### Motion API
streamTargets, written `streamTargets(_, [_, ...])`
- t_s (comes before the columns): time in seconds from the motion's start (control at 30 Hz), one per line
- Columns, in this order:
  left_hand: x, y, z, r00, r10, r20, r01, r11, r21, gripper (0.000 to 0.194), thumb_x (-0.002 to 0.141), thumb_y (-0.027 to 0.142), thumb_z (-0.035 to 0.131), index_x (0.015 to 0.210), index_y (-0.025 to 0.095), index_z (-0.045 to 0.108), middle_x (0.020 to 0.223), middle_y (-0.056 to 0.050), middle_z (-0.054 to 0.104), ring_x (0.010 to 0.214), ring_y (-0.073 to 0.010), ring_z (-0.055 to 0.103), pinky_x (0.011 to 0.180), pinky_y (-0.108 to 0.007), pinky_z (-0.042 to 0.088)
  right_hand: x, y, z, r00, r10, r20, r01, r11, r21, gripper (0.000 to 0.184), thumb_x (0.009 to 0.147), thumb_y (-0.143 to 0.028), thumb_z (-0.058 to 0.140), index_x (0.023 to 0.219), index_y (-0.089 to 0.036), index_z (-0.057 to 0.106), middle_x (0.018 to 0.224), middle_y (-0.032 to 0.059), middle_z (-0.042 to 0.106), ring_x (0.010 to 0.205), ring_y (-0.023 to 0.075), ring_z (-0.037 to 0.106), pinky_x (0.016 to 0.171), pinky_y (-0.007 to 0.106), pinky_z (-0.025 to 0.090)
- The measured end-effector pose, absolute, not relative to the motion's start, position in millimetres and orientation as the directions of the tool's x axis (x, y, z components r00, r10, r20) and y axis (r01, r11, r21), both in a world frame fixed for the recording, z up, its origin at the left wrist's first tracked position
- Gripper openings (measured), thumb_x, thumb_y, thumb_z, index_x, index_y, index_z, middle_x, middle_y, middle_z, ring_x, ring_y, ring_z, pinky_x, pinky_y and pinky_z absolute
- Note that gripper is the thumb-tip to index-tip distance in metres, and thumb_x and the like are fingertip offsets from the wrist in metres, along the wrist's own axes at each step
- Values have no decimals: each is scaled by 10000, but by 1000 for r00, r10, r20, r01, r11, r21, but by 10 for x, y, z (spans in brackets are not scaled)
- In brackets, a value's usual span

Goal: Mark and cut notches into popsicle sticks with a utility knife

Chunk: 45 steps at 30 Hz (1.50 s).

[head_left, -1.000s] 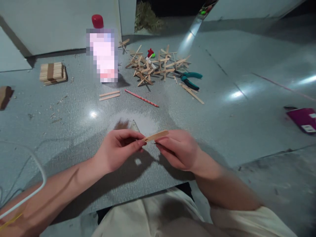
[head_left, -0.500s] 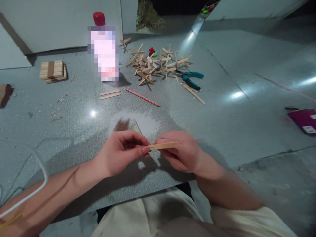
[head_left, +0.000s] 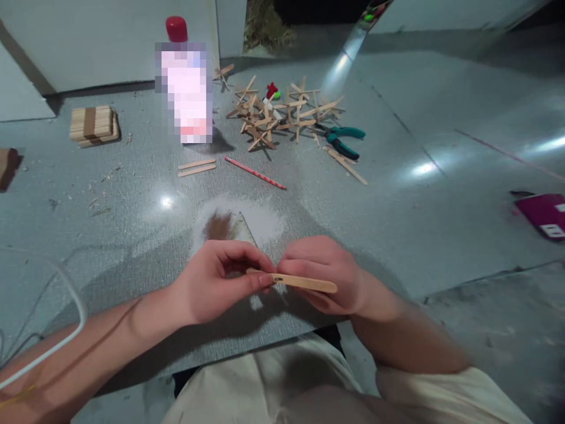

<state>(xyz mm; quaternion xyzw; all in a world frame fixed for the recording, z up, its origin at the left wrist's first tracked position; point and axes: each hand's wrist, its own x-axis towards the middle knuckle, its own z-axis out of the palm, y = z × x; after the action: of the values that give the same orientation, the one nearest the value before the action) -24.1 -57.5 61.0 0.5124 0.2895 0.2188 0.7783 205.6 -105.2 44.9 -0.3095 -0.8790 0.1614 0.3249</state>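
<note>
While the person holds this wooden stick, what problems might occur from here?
The wooden stick in the left hand might split at its dark mark, if that is a hole. The pliers lie against or close to the jumbled sticks, so picking them up could disturb the pile.

Around the view's centre: two hands, left hand (head_left: 223,284) at 7 o'clock, right hand (head_left: 322,272) at 5; one held wooden stick (head_left: 306,283) at 5; two loose sticks (head_left: 197,171) and, farther out, one banded bundle (head_left: 92,126) at 10; one pencil (head_left: 255,172) and one red cap (head_left: 177,29) at 11; one pair of pliers (head_left: 339,141) between 1 and 2. Crossed sticks (head_left: 300,124) at 12 overlap uncountably.
</note>
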Motion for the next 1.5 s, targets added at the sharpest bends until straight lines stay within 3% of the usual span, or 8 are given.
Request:
streamTargets(0.33, [-252, -631, 617, 725, 628, -285, -109, 512, 852, 96, 798, 145, 871, 839, 165, 786, 730, -8, 792, 695, -79, 752, 696, -127, 589, 2066, -1088, 396, -551, 643, 532, 521, 763, -382, 220, 1116, -299, 417, 1018, -245, 606, 675, -13, 545, 564, 169, 485, 551, 337, 338])
streamTargets(0.8, [-232, -707, 546, 716, 642, -275, -270, 617, 739, 166, 799, 201, 933, 797, 145, 777, 808, -7, 810, 701, -92, 794, 700, -118, 629, 2021, -1132, 417, -508, 648, 567, 580, 744, -331, 266, 1130, -316, 423, 965, -234, 615, 675, -14, 609, 587, 163, 532, 566, 331, 382])
streamTargets(1.03, [-238, -706, 560, 728, 636, -258, -293, 627, 722, 129, 816, 143, 910, 800, 152, 783, 835, 13, 816, 714, -88, 800, 708, -122, 637, 2033, -1133, 447, -514, 659, 549, 579, 739, -345, 253, 1125, -308, 433, 940, -238, 592, 667, -11, 605, 594, 171, 504, 569, 336, 377])
streamTargets(1.23, [-235, -707, 562, 735, 630, -250, -269, 610, 745, 105, 835, 171, 903, 828, 164, 798, 822, 7, 816, 718, -82, 795, 716, -123, 635, 2064, -1130, 399, -510, 653, 560, 532, 751, -390, 222, 1118, -307, 439, 988, -243, 606, 680, -13, 594, 590, 170, 519, 569, 337, 371])
streamTargets(1.5, [-253, -697, 573, 722, 646, -248, -189, 529, 827, 85, 847, 207, 884, 850, 168, 808, 786, -6, 801, 712, -78, 772, 718, -130, 615, 2075, -1083, 400, -559, 629, 540, 473, 777, -416, 313, 1141, -318, 386, 976, -207, 627, 664, -18, 560, 582, 161, 466, 559, 332, 307])
